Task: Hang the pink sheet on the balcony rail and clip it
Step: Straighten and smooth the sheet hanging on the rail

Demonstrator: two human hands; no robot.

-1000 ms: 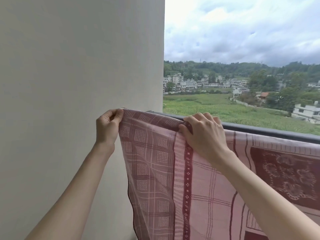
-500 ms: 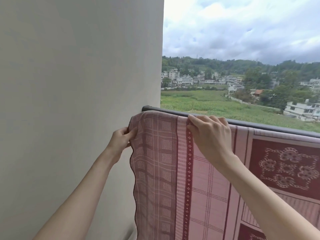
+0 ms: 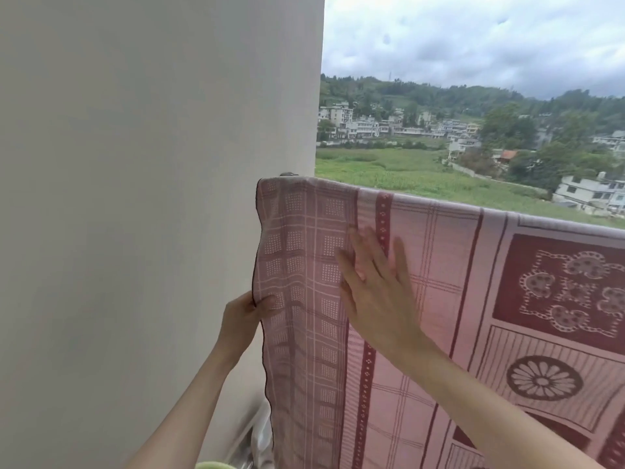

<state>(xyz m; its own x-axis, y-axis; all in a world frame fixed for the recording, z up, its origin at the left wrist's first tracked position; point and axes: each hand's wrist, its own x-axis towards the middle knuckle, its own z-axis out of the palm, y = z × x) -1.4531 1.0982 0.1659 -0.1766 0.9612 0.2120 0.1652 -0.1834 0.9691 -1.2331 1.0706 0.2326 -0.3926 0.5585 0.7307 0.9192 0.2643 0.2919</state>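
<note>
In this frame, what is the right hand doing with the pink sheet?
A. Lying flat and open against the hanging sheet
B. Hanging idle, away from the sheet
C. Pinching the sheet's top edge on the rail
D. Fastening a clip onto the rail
A: the right hand lies with straight fingers against the pink sheet, below the rail, and no clip shows.

No legible text or labels anywhere.
</note>
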